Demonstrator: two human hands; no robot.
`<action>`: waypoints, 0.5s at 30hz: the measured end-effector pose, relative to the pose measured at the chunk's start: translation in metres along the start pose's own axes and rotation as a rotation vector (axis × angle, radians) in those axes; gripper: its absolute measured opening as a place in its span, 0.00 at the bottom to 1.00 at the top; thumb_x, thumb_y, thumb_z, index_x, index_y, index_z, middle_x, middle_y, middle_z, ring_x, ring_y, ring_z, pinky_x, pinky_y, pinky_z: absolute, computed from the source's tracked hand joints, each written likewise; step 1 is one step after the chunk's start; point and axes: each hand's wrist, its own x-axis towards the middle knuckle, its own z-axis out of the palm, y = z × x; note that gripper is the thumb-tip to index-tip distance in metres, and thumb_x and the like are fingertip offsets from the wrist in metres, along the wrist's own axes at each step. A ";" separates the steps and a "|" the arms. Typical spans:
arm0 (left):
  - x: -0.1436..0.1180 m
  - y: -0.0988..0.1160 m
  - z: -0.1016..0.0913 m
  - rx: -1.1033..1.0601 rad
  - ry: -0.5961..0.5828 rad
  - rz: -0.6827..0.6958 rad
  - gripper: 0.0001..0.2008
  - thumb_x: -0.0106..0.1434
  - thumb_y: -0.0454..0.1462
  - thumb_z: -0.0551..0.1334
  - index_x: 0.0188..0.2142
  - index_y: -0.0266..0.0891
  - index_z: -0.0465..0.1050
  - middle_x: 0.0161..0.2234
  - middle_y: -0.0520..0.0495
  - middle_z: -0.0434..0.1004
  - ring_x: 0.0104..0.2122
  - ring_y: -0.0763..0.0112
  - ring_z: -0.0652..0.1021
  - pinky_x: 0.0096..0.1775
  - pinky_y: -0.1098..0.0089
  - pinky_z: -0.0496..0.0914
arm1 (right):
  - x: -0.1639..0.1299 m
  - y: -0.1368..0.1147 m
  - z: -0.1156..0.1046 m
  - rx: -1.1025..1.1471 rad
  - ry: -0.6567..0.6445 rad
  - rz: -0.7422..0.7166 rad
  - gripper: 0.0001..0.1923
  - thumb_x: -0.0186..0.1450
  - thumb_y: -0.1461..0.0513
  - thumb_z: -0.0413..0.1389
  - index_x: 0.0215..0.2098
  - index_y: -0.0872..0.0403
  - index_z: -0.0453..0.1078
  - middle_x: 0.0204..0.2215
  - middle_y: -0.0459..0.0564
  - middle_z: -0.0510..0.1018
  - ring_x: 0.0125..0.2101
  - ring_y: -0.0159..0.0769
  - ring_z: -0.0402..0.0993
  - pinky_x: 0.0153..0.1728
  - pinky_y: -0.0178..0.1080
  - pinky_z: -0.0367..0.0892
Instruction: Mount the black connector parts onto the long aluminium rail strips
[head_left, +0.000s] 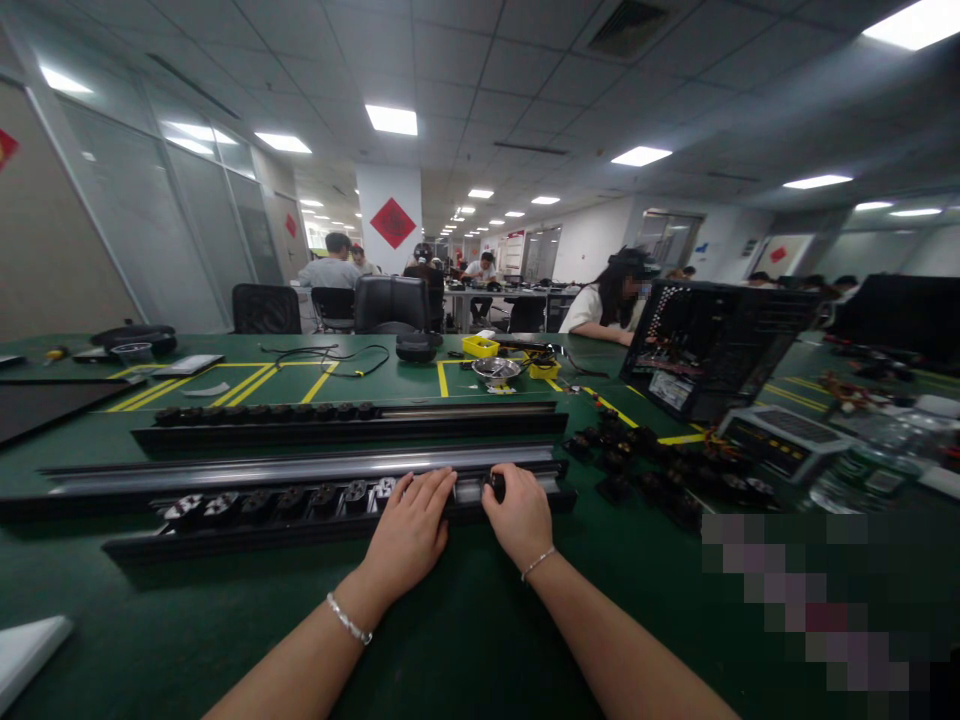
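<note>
Black rail (315, 505): both hands on it; right hand (520, 517) hides small part.

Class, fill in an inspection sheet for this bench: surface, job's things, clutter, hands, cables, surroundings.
Surface: green table with yellow lines.
Job's things: near rail holds a row of small motors; far rail holds another row.
Clutter: loose motors, computer case, scale, yellow bins, metal bowl.
Hands: left hand flat on the near rail; right hand pinching a dark part at the rail.
Cables: black cable on the far table.
Surroundings: office, people seated at desks.
</note>
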 end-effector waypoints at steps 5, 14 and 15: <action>0.000 0.000 0.000 0.010 0.007 0.003 0.28 0.57 0.33 0.54 0.58 0.41 0.56 0.57 0.46 0.64 0.55 0.64 0.66 0.58 0.58 0.56 | 0.001 0.002 -0.001 -0.007 0.006 0.007 0.07 0.58 0.63 0.51 0.36 0.53 0.68 0.34 0.50 0.75 0.39 0.38 0.68 0.41 0.38 0.60; 0.000 -0.001 0.001 0.000 0.014 0.009 0.28 0.57 0.33 0.53 0.59 0.41 0.56 0.57 0.45 0.64 0.55 0.63 0.66 0.58 0.57 0.56 | 0.003 0.009 -0.003 -0.033 0.024 0.051 0.08 0.57 0.64 0.51 0.35 0.53 0.67 0.33 0.50 0.75 0.38 0.38 0.68 0.41 0.39 0.59; 0.000 -0.001 0.001 -0.001 0.015 0.009 0.28 0.57 0.33 0.53 0.59 0.41 0.56 0.57 0.45 0.64 0.55 0.63 0.66 0.58 0.57 0.56 | 0.004 0.010 -0.003 -0.038 0.025 0.061 0.08 0.57 0.64 0.51 0.35 0.53 0.67 0.33 0.49 0.75 0.38 0.38 0.68 0.41 0.39 0.59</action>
